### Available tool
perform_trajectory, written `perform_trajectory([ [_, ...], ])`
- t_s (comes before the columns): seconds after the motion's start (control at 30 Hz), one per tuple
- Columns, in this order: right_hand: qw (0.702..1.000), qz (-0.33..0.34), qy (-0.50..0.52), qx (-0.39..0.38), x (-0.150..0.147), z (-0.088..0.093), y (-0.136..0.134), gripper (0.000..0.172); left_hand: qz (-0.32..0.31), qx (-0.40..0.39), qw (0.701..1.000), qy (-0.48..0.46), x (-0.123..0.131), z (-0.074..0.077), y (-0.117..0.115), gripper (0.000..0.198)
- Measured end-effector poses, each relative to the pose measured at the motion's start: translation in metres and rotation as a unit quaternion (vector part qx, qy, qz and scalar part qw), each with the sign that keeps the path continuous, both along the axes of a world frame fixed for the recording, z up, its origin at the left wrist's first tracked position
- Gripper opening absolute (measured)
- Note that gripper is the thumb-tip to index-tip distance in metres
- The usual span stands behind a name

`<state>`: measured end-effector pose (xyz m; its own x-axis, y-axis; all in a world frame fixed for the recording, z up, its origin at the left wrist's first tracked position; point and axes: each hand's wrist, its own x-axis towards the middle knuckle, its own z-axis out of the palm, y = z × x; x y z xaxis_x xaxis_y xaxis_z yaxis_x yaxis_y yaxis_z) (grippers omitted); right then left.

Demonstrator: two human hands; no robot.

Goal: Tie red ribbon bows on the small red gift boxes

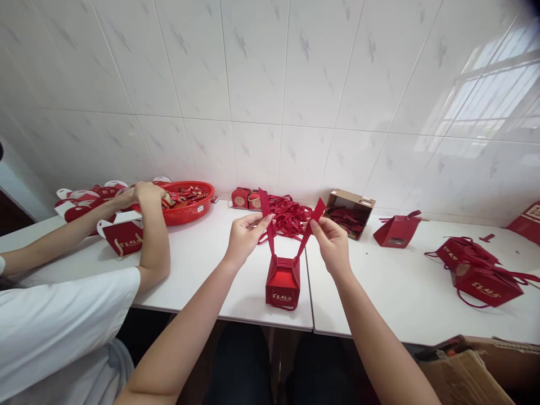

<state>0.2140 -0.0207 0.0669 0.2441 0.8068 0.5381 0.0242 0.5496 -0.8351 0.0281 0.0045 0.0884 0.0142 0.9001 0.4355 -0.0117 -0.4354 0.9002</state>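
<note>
A small red gift box (282,284) with gold lettering stands upright near the table's front edge, between my arms. From its top a dark red ribbon (304,239) rises in two ends that spread into a V. My left hand (247,236) pinches the left end between thumb and fingers, and its tip sticks up above them. The right end is pinched the same way by my right hand (331,242). Behind my hands lies a tangled heap of loose red ribbons (291,216).
At left, a co-worker's hands (148,194) reach by a red basin (189,211) of wrapped sweets, near an open red box (124,233). Two small patterned boxes (247,199) and a cardboard box (350,211) stand along the wall. Tied red boxes (485,281) and a carton (468,371) are right.
</note>
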Motion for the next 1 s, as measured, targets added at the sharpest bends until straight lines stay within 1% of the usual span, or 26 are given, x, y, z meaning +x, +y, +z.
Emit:
perform_trajectory([
  [0.13, 0.996, 0.066, 0.055, -0.032, -0.001, 0.006, 0.000, 0.025, -0.049, -0.017, 0.999, -0.016, 0.005, 0.000, -0.002, 0.036],
  [0.2, 0.992, 0.082, 0.080, -0.049, -0.002, 0.008, 0.003, 0.027, -0.072, -0.028, 0.997, -0.026, 0.008, 0.000, -0.003, 0.035],
  [0.27, 0.991, 0.083, 0.091, -0.059, -0.003, 0.009, 0.006, 0.029, -0.095, -0.030, 0.995, -0.026, 0.011, 0.001, -0.004, 0.033],
  [0.33, 0.991, 0.082, 0.077, -0.072, -0.003, 0.011, 0.008, 0.032, -0.121, -0.028, 0.992, -0.010, 0.014, 0.000, -0.006, 0.029],
  [0.43, 0.991, 0.103, 0.014, -0.081, -0.005, 0.015, 0.006, 0.029, -0.151, -0.023, 0.988, 0.022, 0.016, 0.000, -0.007, 0.024],
  [0.53, 0.984, 0.165, -0.048, -0.051, -0.006, 0.018, 0.000, 0.022, -0.148, -0.015, 0.988, 0.050, 0.016, 0.001, -0.007, 0.028],
  [0.6, 0.978, 0.197, -0.065, -0.030, -0.006, 0.016, -0.002, 0.019, -0.152, -0.014, 0.986, 0.072, 0.016, 0.003, -0.007, 0.032],
  [0.67, 0.978, 0.192, -0.074, -0.021, -0.005, 0.012, -0.001, 0.020, -0.177, -0.020, 0.980, 0.089, 0.015, 0.004, -0.007, 0.030],
  [0.73, 0.980, 0.174, -0.096, -0.014, -0.002, 0.008, 0.004, 0.022, -0.218, -0.039, 0.970, 0.101, 0.014, 0.005, -0.007, 0.022],
  [0.83, 0.971, 0.174, -0.166, 0.019, 0.008, 0.003, 0.011, 0.020, -0.264, -0.081, 0.956, 0.096, 0.012, 0.002, -0.004, 0.013],
  [0.9, 0.952, 0.160, -0.250, 0.075, 0.017, 0.001, 0.015, 0.018, -0.265, -0.105, 0.956, 0.064, 0.010, -0.001, -0.001, 0.012],
  [1.0, 0.901, 0.102, -0.382, 0.178, 0.026, 0.001, 0.018, 0.025, -0.254, -0.127, 0.959, -0.003, 0.010, -0.003, 0.003, 0.012],
])
